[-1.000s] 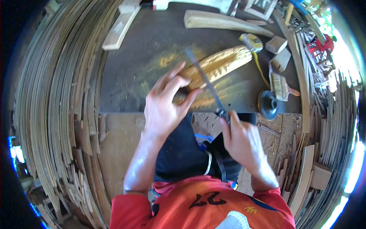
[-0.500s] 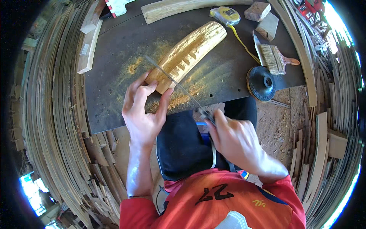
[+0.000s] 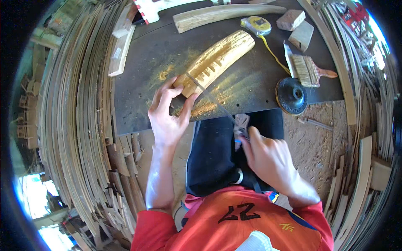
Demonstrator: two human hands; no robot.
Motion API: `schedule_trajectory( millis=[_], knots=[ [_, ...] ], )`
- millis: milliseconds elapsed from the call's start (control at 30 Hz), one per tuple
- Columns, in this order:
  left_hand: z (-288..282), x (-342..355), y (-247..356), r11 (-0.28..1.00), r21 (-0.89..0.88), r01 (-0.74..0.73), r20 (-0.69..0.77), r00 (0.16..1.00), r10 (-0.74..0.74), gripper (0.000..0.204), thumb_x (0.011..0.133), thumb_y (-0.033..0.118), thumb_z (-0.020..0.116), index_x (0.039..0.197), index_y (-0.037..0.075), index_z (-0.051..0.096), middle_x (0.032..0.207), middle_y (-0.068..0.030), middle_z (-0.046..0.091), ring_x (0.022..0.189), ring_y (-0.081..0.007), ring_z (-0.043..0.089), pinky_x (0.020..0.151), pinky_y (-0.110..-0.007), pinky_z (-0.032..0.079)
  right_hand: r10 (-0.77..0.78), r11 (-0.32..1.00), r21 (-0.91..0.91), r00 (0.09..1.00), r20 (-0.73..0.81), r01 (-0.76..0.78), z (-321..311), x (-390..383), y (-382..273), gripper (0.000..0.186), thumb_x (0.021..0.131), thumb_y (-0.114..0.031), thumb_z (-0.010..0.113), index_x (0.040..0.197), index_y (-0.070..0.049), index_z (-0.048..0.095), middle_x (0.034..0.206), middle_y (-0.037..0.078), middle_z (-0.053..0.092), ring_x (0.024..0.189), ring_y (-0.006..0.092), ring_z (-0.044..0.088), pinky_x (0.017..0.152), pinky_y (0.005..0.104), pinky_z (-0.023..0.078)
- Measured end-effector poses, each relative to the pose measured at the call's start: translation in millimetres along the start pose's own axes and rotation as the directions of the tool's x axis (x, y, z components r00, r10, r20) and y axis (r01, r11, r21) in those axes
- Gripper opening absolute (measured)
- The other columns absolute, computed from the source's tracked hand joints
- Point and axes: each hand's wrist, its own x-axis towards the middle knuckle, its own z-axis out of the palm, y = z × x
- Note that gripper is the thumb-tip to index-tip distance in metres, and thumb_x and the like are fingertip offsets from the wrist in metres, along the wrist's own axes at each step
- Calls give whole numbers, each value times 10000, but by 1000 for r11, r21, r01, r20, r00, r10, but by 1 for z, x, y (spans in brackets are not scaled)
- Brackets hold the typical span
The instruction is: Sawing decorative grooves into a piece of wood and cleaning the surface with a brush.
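A curved, notched piece of yellowish wood (image 3: 222, 56) lies slanted on the dark tabletop, with several short cuts along its near side. My left hand (image 3: 169, 113) grips its near end, the thumb on one side and fingers on the other. In my right hand (image 3: 270, 157) is the handle of a handsaw (image 3: 217, 102), closed tightly in my fingers. The saw's thin blade lies across the wood just beyond my left fingertips, its tip near the wood's far left edge. Sawdust (image 3: 207, 104) is scattered around the piece.
A tape measure (image 3: 256, 26), two wood blocks (image 3: 301, 35), a brush (image 3: 307, 71) and a black round disc (image 3: 292, 96) lie on the right of the table (image 3: 140, 90). A long curved wood piece (image 3: 222, 16) rests at the back. Stacked strips (image 3: 69, 104) stand on both sides.
My right hand has drawn the saw back toward my body, so less of the blade extends past the wood. My left hand keeps its grip. The whole view has shifted slightly.
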Motion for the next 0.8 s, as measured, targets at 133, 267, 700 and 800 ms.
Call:
schedule_trajectory(
  millis=[133,267,700,800],
  knots=[
    [2,1,1,998,-58,8,8,1000,-7,335,804,100,910,1009,21,656,1227,-207,735,1103,-354,745,912,-408,611,68,997,-21,998,2,-68,-15,-34,20,261,1040,-259,654,938,-47,541,626,161,618,535,400,632,475,492,477],
    [-2,-1,-1,994,-79,70,25,997,-68,308,852,125,885,1018,25,646,1260,-220,737,1145,-329,744,945,-413,603,152,975,171,987,-59,-140,-13,-41,18,216,1029,-172,656,927,-17,545,644,220,592,593,458,625,512,511,448],
    [-136,1,16,924,-375,-70,-214,977,-13,793,1079,645,363,1480,-21,518,1349,-263,681,1169,-355,717,1072,-513,528,287,847,493,951,-113,-197,-18,-76,10,189,1009,-151,665,1049,34,658,659,111,631,533,184,580,547,370,457],
    [-143,-32,0,895,-428,126,-36,987,-156,833,1079,675,350,1481,-37,506,1352,-266,676,1164,-353,714,1058,-503,533,245,864,476,962,-120,-161,-10,-84,11,213,1012,-165,669,1034,46,653,656,118,631,505,210,574,524,396,428]
  ],
)
